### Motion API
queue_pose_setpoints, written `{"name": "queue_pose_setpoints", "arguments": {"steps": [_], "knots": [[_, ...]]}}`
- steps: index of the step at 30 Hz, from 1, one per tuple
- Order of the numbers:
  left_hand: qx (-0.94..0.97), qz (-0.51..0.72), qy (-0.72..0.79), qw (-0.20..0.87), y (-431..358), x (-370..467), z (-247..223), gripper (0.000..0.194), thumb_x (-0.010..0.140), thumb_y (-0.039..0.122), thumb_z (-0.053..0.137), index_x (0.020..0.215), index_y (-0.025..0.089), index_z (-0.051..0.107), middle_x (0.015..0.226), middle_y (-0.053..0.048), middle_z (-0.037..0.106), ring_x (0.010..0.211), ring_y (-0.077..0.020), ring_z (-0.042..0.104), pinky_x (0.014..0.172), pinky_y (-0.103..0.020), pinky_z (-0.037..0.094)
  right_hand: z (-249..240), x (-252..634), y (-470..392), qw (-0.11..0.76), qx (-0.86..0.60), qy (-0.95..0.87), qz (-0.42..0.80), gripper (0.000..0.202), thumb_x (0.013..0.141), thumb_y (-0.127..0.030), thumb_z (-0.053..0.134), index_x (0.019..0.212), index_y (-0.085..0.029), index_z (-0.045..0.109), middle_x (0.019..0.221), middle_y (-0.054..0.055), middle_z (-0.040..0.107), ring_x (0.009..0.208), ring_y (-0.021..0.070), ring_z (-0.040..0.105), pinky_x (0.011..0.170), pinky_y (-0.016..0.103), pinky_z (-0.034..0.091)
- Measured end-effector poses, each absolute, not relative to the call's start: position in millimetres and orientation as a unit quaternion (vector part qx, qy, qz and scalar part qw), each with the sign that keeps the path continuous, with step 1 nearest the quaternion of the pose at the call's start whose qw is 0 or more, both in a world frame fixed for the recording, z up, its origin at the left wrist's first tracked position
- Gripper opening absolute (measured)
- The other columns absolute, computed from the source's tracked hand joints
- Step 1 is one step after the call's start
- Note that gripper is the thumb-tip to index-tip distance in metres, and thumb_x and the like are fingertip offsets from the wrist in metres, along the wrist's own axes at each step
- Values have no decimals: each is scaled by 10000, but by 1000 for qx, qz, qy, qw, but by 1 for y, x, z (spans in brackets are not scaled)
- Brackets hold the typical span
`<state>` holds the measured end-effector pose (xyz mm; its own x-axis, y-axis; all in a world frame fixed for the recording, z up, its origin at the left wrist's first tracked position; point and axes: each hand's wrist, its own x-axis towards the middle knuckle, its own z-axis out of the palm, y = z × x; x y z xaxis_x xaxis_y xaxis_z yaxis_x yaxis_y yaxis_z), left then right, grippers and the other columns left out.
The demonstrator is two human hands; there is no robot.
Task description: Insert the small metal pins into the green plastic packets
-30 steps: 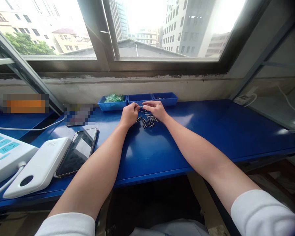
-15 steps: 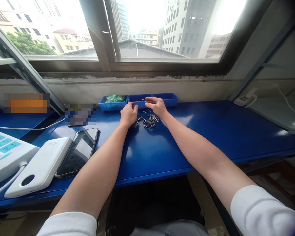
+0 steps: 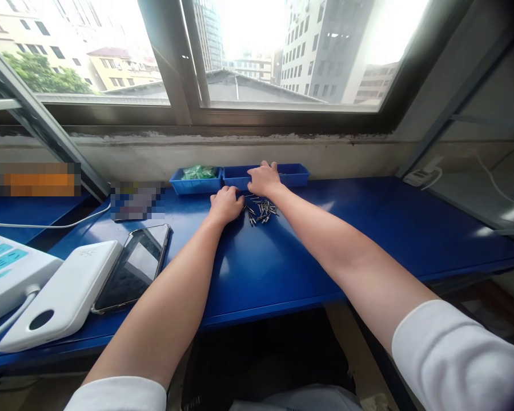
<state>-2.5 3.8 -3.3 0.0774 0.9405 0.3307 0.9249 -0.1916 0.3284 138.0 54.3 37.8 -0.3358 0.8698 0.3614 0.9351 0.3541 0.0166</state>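
Over the middle blue bin (image 3: 236, 177) hovers my right hand (image 3: 264, 179), its fingers spread and bent down, with no piece visible in them. My left hand (image 3: 226, 204) rests on the table just in front of that bin, fingers apart and curled down, thumb beside the loose pile. The pile is several slim metal pin-like pieces (image 3: 264, 211) with dark parts, scattered between my two hands. My right wrist partly covers the bins behind it. A left-hand blue bin (image 3: 196, 186) holds green-and-clear plastic packets (image 3: 199, 172).
On the blue table (image 3: 274, 268), a phone (image 3: 135, 268), a white power bank (image 3: 64, 291) and a white power strip (image 3: 17, 274) lie to the left. A blurred-out item (image 3: 137, 200) is behind the phone. The right blue bin (image 3: 297, 176) stands against the wall under the window.
My right hand held a thin metal piece at the middle bin; now its fingers are spread over the bin, no piece visible. My left hand has lowered and shifted slightly right.
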Motion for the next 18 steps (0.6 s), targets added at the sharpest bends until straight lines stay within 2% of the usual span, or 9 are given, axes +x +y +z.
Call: {"name": "queue_pose_setpoints", "arguments": {"steps": [6, 12, 14, 18], "knots": [[741, 221, 634, 18, 3, -3, -3, 384, 861, 392, 412, 1160, 208, 570, 1213, -131, 570, 1181, -304, 489, 977, -474, 367, 30, 134, 57, 104, -554, -818, -113, 291, 797, -256, 513, 1031, -151, 652, 1038, 152, 641, 1174, 339, 380, 978, 552, 237], [747, 200, 634, 24, 3, -2, -2, 401, 858, 388, 413, 1178, 196, 561, 1231, -134, 564, 1196, -306, 478, 982, -476, 365, 30, 138, 43, 164, -575, -797, -85, 569, 774, -306, 561, 1323, -194, 467, 1326, 129, 493, 1216, 369, 327, 952, 551, 308], [749, 197, 632, 26, 3, -2, -2, 402, 865, 386, 401, 1178, 195, 565, 1230, -133, 567, 1190, -305, 486, 979, -473, 372, 29, 140, 33, 212, -570, -789, -90, 481, 805, -298, 524, 1271, -178, 519, 1293, 132, 513, 1197, 348, 356, 954, 516, 332], [769, 182, 612, 27, 3, -3, -6, 415, 901, 410, 334, 1146, 197, 593, 1216, -135, 579, 1163, -296, 510, 956, -440, 396, 23, 146, 15, 274, -547, -789, -53, 270, 829, -262, 488, 1025, -166, 648, 1079, 105, 612, 1068, 267, 492, 905, 372, 414]]}}
